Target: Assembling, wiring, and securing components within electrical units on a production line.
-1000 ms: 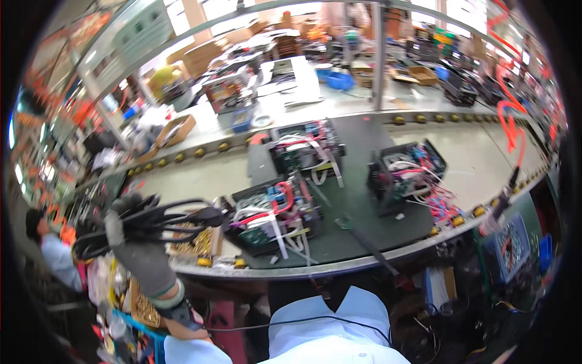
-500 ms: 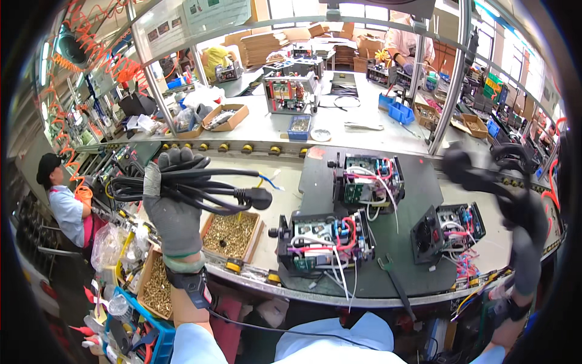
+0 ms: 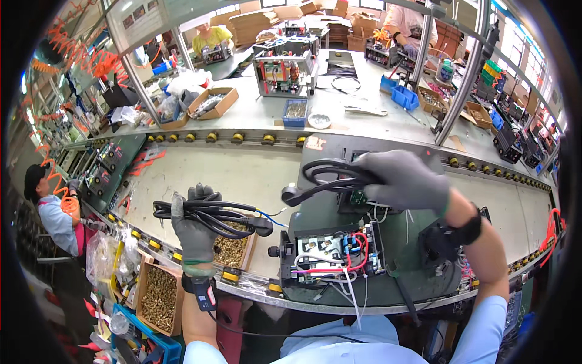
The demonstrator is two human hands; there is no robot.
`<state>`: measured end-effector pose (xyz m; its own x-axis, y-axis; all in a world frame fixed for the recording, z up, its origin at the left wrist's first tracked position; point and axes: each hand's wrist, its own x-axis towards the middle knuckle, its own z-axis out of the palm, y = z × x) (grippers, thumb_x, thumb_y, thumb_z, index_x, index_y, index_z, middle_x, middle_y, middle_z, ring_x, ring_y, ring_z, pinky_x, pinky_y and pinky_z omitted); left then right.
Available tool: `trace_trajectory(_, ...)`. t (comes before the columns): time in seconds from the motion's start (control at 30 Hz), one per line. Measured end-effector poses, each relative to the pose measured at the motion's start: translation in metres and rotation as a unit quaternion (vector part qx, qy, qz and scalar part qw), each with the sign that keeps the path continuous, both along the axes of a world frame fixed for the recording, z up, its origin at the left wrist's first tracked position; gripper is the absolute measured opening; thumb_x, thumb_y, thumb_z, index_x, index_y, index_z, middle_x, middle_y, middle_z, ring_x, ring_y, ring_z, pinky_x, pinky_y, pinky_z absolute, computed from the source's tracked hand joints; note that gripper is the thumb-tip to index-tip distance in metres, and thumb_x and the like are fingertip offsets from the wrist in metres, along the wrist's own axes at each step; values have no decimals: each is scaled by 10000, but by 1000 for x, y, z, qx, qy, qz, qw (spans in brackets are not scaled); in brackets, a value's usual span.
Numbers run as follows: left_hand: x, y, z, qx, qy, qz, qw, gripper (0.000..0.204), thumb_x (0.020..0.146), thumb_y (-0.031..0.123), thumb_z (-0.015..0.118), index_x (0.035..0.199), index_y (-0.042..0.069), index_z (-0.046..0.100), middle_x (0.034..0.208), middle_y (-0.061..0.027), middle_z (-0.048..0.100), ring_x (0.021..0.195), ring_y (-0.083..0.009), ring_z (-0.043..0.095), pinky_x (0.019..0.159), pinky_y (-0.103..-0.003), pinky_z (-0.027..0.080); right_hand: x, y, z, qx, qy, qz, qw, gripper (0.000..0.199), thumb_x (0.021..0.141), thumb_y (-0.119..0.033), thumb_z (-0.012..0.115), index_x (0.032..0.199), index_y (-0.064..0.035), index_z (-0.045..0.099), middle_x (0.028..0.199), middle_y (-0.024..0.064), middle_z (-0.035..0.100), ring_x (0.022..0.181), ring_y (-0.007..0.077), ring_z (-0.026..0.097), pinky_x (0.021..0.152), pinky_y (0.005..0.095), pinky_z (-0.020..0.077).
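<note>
Gripping, left hand: the gloved left hand [image 3: 195, 233] has its fingers closed around a coiled black power cable [image 3: 209, 213], held up above the counter [image 3: 230, 173] at about 8 o'clock in the view.
Left cable axis: the bundle runs nearly level, long axis from 9 o'clock to 3 o'clock; its black plug [image 3: 263, 226] points toward 3 o'clock, and thin blue and pale wire ends stick out just beyond it.
Right hand: the gloved right hand [image 3: 405, 180] is clenched over a second black cable coil [image 3: 330, 173], near the middle of the view.
Right cable axis: its loops lie roughly level and stretch toward 9 o'clock from the fist; the plug end [image 3: 291, 195] hangs lower, pointing toward 8 o'clock.
Below the right hand: an open electronic unit [image 3: 333, 252] with red, white and blue wiring sits on a dark green pallet [image 3: 388, 285], under and slightly toward 7 o'clock of the coil, apart from it.
Below the left hand: a cardboard box of brass screws [image 3: 233, 246] sits just behind the fist.
Far left: a seated person in a black cap [image 3: 51, 209] at 9 o'clock.
</note>
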<state>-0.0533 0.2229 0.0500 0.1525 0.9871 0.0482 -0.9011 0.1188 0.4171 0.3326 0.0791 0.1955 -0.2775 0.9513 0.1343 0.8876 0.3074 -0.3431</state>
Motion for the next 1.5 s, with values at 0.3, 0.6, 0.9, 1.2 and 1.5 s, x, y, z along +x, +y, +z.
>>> trace_trajectory(0.3, -42, -30, 30, 83, 66, 71, 992, 573, 946, 410, 648, 1306, -25, 548, 1301, -183, 604, 1249, -340, 561, 1074, -515, 454, -119, 79, -70, -2, -68, 95, 993, 661, 851, -365, 710, 1372, -37, 468, 1209, 211, 615, 1116, 375, 614, 958, 457, 486)
trace_trajectory(0.6, -6, -64, 102, 124, 191, 36, 973, 472, 1018, 260, 565, 1404, 28, 428, 1346, -177, 538, 1230, -275, 566, 1054, -412, 478, -203, 90, -36, -134, 341, 92, 926, 319, 923, -188, 607, 1200, -30, 598, 787, 88, 663, 629, 164, 607, 577, 318, 491)
trace_trajectory(0.9, -77, -11, -44, -16, 134, 35, 990, 330, 976, 216, 599, 1231, 6, 584, 1103, -122, 686, 910, -188, 676, 752, -305, 587, -117, 76, 12, -2, 349, -15, 937, 237, 865, -23, 636, 1101, -18, 617, 736, 36, 642, 544, 59, 550, 495, 235, 452)
trace_trajectory(1.2, -141, 53, -164, -143, 624, -38, 767, 294, 896, 141, 628, 1156, 7, 601, 939, -72, 672, 684, -159, 640, 607, -289, 541, -112, 45, 2, -95, 305, -45, 947, 312, 840, -67, 682, 1122, 24, 585, 799, 48, 636, 617, 78, 592, 574, 248, 496)
trace_trajectory(1.5, -2, -29, 54, 467, 734, 241, 430, 784, 808, 244, 806, 1440, 16, 403, 1310, -147, 578, 1200, -202, 573, 966, -312, 491, -110, 44, 7, -11, 274, 147, 950, 317, 819, -25, 654, 1129, -7, 591, 956, 94, 720, 857, 178, 707, 808, 314, 554)
